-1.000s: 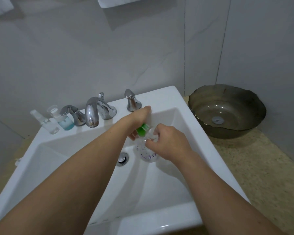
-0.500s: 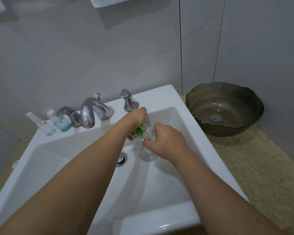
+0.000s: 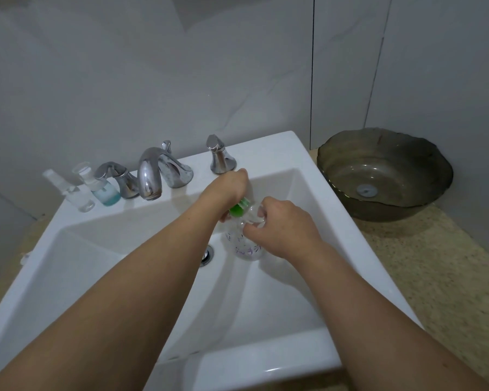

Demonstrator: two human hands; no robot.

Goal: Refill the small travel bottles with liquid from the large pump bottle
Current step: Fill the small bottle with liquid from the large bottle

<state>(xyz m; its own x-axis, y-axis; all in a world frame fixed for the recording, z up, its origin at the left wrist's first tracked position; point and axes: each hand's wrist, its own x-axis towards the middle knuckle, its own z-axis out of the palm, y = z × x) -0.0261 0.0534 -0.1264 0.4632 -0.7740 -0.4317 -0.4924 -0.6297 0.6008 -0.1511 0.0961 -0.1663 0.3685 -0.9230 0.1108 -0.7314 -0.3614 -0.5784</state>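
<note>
- Head view: both hands over the white sink (image 3: 308, 153), working on one clear bottle (image 3: 247, 246).
- Clear bottle stands roughly upright inside the basin, just right of the drain (image 3: 206, 255); faint purple print on its lower body; whether its base touches the basin floor I cannot tell.
- Left hand (image 3: 226, 193) fingers curled down around the green top (image 3: 239, 208) of the bottle; fingertips hidden behind the top.
- Right hand (image 3: 283, 224) fingers curled, gripping the clear shoulder of the bottle just below the green top, thumb side toward the left hand.
- The two hands nearly touch at the bottle neck.
- Two small travel bottles on the sink's back ledge, far left: a clear one (image 3: 78, 197) leaning left, and one with blue liquid (image 3: 105, 191) just beside it, next to the left tap handle (image 3: 116, 177).
- Chrome spout (image 3: 150, 176) at the centre of the ledge, right tap handle (image 3: 219, 159) behind the left hand.
- Dark glass bowl (image 3: 384, 176) on the speckled counter (image 3: 435, 272), right of the sink, a round drain piece in its bottom.
- Grey tiled wall (image 3: 181, 80) behind.
</note>
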